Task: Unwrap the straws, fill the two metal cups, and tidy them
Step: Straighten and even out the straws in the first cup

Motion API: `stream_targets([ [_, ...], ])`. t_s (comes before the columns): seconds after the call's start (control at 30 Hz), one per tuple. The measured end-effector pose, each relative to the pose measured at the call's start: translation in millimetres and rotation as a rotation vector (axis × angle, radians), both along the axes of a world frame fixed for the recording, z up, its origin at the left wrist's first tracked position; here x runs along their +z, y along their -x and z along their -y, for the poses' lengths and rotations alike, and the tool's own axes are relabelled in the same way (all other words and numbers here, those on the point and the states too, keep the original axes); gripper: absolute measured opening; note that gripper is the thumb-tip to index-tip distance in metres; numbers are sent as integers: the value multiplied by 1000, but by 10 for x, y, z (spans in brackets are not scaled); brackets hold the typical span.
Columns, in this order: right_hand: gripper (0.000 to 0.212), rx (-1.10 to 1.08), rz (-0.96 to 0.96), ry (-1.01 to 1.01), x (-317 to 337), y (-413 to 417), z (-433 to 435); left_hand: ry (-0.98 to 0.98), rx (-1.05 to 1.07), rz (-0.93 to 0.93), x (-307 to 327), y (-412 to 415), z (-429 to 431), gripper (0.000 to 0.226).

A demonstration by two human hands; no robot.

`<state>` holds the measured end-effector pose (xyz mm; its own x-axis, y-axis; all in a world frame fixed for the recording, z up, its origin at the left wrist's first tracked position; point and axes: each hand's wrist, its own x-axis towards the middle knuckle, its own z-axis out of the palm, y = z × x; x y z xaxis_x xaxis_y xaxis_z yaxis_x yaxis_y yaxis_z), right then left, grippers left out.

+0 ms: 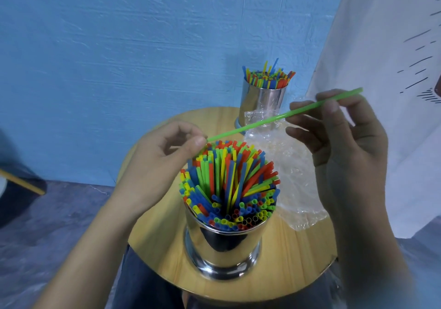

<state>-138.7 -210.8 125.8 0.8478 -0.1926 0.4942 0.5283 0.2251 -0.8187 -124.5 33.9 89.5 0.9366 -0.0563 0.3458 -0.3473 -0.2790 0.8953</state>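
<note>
Table (298,256) of round wood carries both cups: the near cup (222,244), packed with coloured straws (226,177) that fan outward, and the far cup (261,103) at the back edge, also full. A clear, crumpled wrapper (293,172) lies between them, to the right. The left hand (155,165) pinches the green straw (262,122) at its low tip, thumb against forefinger, just above the near cup. The right hand (346,136) pinches it near the high end, other fingers loose. Best, I judge, to tilt it upright, aim for the middle gap and slide it down without bending its neighbours. No brand or writing is readable.
</note>
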Motion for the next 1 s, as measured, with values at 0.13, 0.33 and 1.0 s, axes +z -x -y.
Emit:
stream_targets([
  [0.13, 12, -88, 48, 57, 125, 48, 30, -36, -202, -18, -11, 132, -60, 49],
  [0.33, 27, -63, 69, 346, 61, 116, -61, -19, -425, -198, -75, 255, -73, 77],
  [1.0, 24, -9, -45, 937, -162, 100, -58, -342, -276, -137, 262, -34, 120, 26],
])
